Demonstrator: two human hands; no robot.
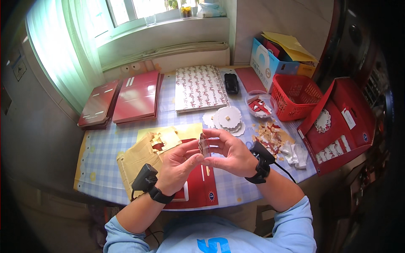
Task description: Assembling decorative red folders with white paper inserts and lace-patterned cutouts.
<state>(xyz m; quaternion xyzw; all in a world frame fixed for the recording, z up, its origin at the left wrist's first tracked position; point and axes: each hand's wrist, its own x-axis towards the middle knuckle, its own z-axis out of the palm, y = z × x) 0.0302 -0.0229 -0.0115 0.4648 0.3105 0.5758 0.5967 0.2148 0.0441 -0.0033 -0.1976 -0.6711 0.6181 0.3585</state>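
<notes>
My left hand [182,159] and my right hand [228,152] meet above the middle of the table. Between their fingertips stands a small thin piece with a scalloped edge [203,144], turned nearly edge-on, so its face is hard to make out. Beneath my hands lies a flat red card sheet [196,185] with white cut-outs. To its left are a brown paper sheet [134,164] and a cream sheet with small squares [168,139]. Just beyond my right hand, white scalloped discs [229,117] lie piled, a small tan square on the top one.
Red panels [137,95] are stacked far left, with patterned white sheets [200,86] beside them. Right stand a clear tub of red strips [259,106], a red basket [295,90], a blue carton [270,63] and a red gift box [337,122]. Paper scraps [270,137] and crumpled tissue [295,155] lie nearer.
</notes>
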